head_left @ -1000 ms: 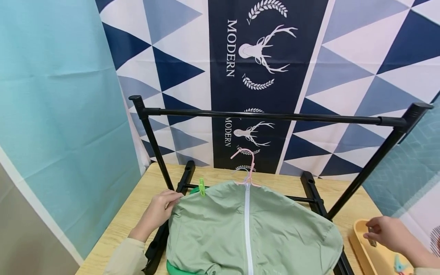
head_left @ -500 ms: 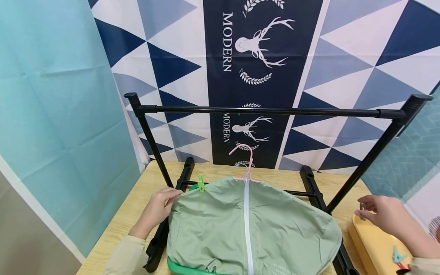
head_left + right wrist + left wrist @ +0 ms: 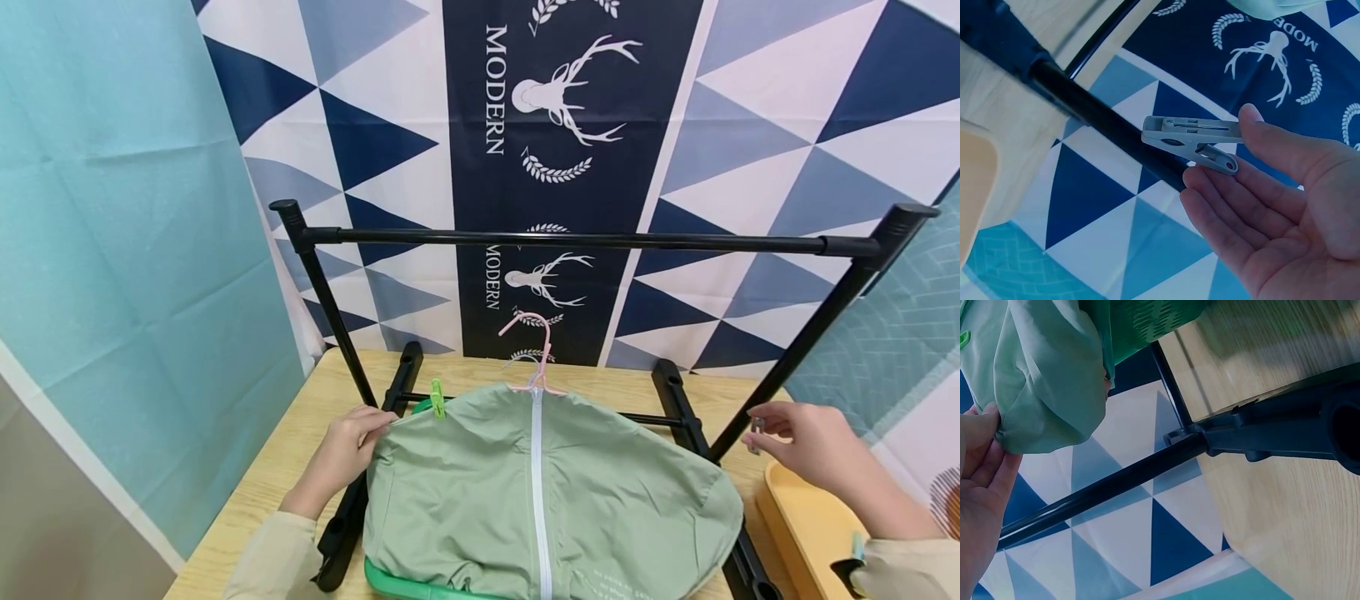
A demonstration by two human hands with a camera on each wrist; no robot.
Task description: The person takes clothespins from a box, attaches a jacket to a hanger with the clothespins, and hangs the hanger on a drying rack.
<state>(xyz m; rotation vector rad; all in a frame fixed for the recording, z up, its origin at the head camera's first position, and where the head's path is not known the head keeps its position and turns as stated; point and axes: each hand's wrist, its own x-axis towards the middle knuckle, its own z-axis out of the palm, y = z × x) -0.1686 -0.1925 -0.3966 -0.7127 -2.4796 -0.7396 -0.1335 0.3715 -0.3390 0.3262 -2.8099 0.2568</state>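
Observation:
A light green garment [image 3: 465, 483] with a white zipper hangs spread on a pink hanger [image 3: 545, 350] low in front of the rack. My left hand [image 3: 341, 450] pinches the garment's left shoulder edge; the left wrist view shows thumb and fingers gathering the green cloth [image 3: 1054, 381]. A bright green clothespin [image 3: 437, 398] is clipped on the same shoulder, a little to the right of that hand. Off to the right, near the rack's upright, my right hand [image 3: 817, 442] pinches a grey clothespin [image 3: 1191, 134] between thumb and fingers, by its handle end.
The black clothes rack [image 3: 585, 242] stands on a wooden table [image 3: 292, 442], its bar above the garment. A yellow tray [image 3: 802, 533] lies at the right, partly behind my right arm. A green basket [image 3: 1154, 322] sits behind and below the garment. Patterned cloth [image 3: 390, 158] hangs behind.
My right hand has moved up and left from over the yellow tray, carrying the grey clothespin. The left hand keeps its pinch on the garment.

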